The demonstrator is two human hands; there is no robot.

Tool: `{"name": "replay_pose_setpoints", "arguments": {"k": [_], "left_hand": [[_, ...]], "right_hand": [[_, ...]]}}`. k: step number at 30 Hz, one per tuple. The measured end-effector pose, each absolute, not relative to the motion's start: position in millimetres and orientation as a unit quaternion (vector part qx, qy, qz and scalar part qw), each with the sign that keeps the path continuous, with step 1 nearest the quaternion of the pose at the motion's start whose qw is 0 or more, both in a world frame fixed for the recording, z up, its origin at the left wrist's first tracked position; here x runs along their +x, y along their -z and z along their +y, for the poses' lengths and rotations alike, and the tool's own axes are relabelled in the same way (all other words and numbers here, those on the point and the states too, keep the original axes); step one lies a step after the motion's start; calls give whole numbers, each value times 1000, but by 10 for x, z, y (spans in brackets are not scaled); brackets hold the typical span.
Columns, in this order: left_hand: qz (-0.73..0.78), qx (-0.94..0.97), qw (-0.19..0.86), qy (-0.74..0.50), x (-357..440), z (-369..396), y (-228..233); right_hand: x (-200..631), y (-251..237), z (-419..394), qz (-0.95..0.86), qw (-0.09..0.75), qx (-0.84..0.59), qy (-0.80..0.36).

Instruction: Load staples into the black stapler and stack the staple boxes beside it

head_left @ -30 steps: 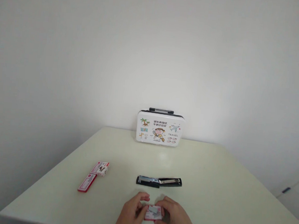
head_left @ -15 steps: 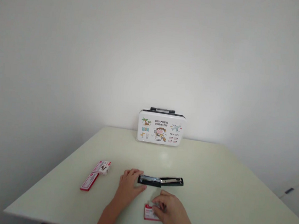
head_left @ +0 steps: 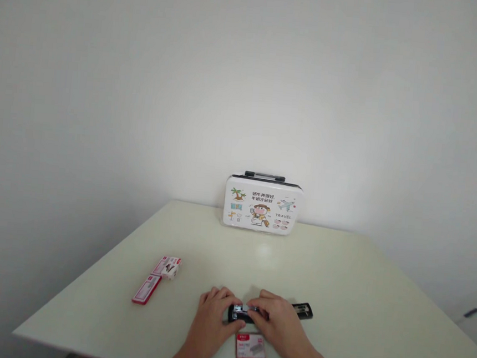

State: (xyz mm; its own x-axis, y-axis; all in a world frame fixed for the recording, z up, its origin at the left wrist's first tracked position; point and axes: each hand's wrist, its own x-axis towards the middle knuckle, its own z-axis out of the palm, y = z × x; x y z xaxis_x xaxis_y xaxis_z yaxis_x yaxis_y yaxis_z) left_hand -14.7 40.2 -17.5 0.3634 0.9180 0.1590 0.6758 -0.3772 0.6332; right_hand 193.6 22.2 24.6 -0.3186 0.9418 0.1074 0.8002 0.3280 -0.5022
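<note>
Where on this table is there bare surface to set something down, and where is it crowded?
Bare patches on the pale table: the right side beyond the black stapler, the middle band before the white cartoon case, and the far left corner. Crowded: the near edge, where left hand and right hand meet over the stapler above a red staple box; two more red boxes lie left.

A white case with cartoon prints and a dark handle stands upright at the far edge of the desk, against the wall. Near the left edge lie a small open box and, just beside it, a flat red packet.
</note>
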Motion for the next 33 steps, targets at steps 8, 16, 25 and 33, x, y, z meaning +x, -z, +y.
{"name": "replay_pose_setpoints", "arguments": {"k": [8,16,25,33], "left_hand": [[503,792,242,-248,-154,408,169],[506,790,241,-246,-146,411,155],[508,786,248,-252,-158,412,158],[501,790,247,-253,-157,427,175]], "right_hand": [[1894,-243,210,-786,185,-561,-181],[1821,-190,90,-730,204,-628,-173],[2403,357,-269,-604,300,-674,-302],[2614,57,47,-559,452,-564,-406]]}}
